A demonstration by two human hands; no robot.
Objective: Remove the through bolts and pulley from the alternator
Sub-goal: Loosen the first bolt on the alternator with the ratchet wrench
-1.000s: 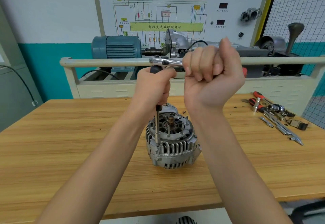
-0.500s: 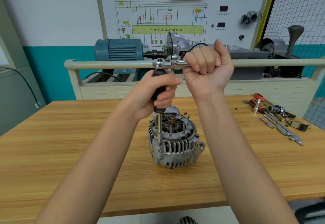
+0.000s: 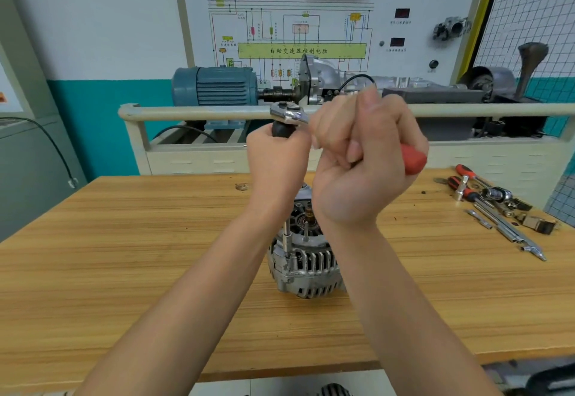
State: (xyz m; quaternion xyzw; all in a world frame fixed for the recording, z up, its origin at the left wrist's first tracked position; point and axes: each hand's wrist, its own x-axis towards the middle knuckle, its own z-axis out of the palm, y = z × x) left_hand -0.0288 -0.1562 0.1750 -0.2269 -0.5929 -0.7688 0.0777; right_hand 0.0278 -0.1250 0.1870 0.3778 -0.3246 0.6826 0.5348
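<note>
A silver alternator (image 3: 306,266) stands on the wooden table (image 3: 124,255), partly hidden behind my right wrist. A thin extension bar with a socket (image 3: 286,241) runs straight down onto a through bolt at its left rim. My left hand (image 3: 277,162) grips the black upper part of that bar just under the ratchet head (image 3: 287,114). My right hand (image 3: 362,159) is wrapped round the ratchet's handle, whose red end (image 3: 412,159) sticks out to the right. Other bolts and the shaft stand up from the alternator's top.
Loose tools (image 3: 497,206), among them red-handled drivers, sockets and bars, lie at the table's right. A washer (image 3: 242,186) lies at the far middle. Behind the table runs a rail (image 3: 193,112) with a blue motor (image 3: 214,86) and a wiring board.
My right hand has swung the ratchet handle toward me and to the right, so its red end now shows. My left hand still holds the bar upright on the bolt.
</note>
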